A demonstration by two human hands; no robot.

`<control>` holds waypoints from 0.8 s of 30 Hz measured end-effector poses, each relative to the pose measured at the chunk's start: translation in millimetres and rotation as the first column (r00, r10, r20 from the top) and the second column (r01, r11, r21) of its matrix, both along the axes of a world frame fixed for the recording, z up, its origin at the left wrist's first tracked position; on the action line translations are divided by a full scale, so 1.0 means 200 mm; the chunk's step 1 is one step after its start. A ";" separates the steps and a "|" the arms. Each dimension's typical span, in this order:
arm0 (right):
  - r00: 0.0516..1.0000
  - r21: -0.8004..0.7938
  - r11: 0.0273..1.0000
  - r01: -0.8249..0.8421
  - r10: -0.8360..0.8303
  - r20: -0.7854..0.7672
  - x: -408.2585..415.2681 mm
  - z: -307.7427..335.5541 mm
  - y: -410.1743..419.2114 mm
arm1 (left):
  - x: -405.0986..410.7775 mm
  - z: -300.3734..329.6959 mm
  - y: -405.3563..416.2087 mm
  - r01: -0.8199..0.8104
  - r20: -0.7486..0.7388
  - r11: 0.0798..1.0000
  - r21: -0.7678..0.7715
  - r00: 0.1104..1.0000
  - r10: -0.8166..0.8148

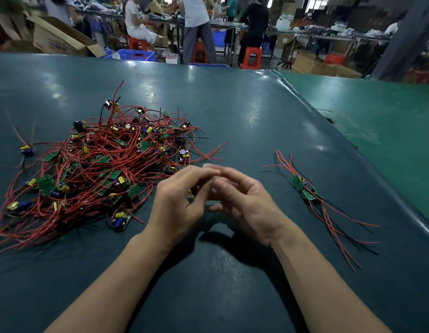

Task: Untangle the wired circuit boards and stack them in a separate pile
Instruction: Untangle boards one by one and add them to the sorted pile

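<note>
Left hand (175, 203) and right hand (244, 200) met, fingers curled, grip unclear; tangle (100, 162) lay beside the left, pile (307, 191) right, on table (232, 111).

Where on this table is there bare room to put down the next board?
Bare mat lies between the hands and the small pile, beyond that pile, and near the forearms. The tangled heap crowds the left.

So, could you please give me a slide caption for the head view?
Hands meet mid-table between the tangled pile at left and sorted boards at right.
</note>
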State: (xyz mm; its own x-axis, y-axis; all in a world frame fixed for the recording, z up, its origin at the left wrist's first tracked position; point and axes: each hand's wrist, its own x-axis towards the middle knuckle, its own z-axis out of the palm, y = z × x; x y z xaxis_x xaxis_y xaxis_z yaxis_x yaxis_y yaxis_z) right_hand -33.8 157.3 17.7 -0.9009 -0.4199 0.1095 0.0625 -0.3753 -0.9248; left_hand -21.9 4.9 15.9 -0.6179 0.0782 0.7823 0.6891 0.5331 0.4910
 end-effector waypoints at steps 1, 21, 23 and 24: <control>0.999 0.023 0.999 0.035 -0.035 -0.031 0.00 -0.01 -0.01 | 0.01 0.00 0.01 0.023 0.007 1.000 -0.009 1.000 -0.023; 0.945 0.005 0.947 0.322 -0.321 0.066 -0.03 0.04 0.04 | -0.04 0.02 0.05 -0.011 0.465 0.731 0.683 0.778 -0.422; 0.940 0.121 0.933 0.340 -0.341 -0.011 -0.02 0.02 0.03 | -0.04 0.02 0.05 -0.002 0.443 0.803 0.595 0.835 -0.326; 0.932 0.157 0.919 0.361 -0.359 -0.043 -0.02 0.02 0.02 | -0.04 0.01 0.05 -0.008 0.436 0.842 0.540 0.858 -0.271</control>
